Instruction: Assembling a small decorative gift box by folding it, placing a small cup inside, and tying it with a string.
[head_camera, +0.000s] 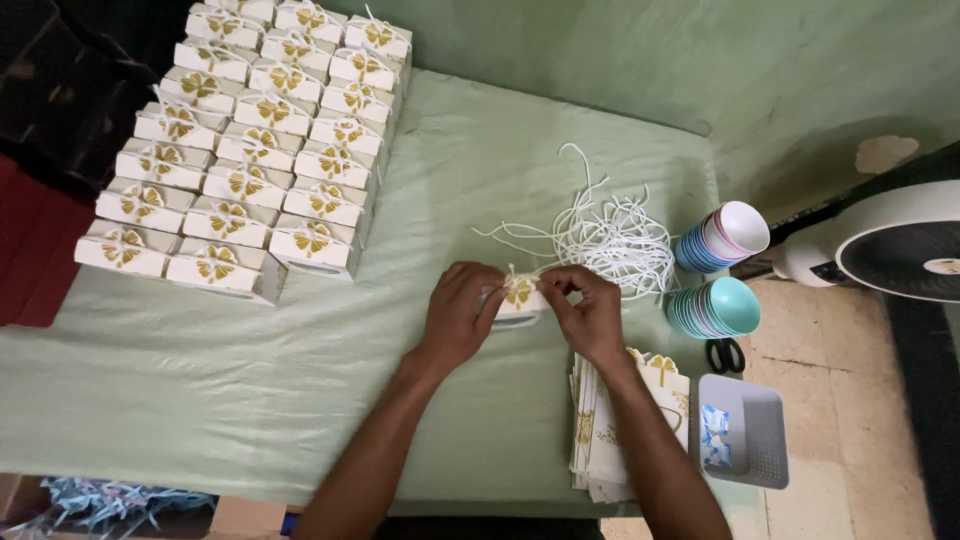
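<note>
**Pinching a small favour box shut between two hands**

Holding a small white favour box (520, 298) with a gold bow-shaped ornament on top, the person works near the middle of a tabletop covered by a pale green cloth (200, 390). The left hand (458, 315) wraps the box's left end, fingers curled and pinching at its top edge. The right hand (590, 310) mirrors it from the other side, fingertips pressed together at the ornament, apparently gripping a bit of white cord there. Held from both ends like this, the box likely stays steady while the top is handled.

Just beyond the hands lies a loose tangle of white cord lengths (610, 240), within easy reach. Finished-looking boxes (250, 150) stand in tidy rows at the far left. A stack of flat card blanks (610, 430) sits by the right forearm, beside a grey plastic basket (745, 430). Two stacks of coloured bowls (718, 270) lie on their sides at the cloth's right edge, with black scissors (725, 354) below them and a white fan (890, 245) cut off by the frame.

Fingers hide most of the box, so whether cord is knotted cannot be made out. The basket's blue-and-white contents are unclear.
</note>
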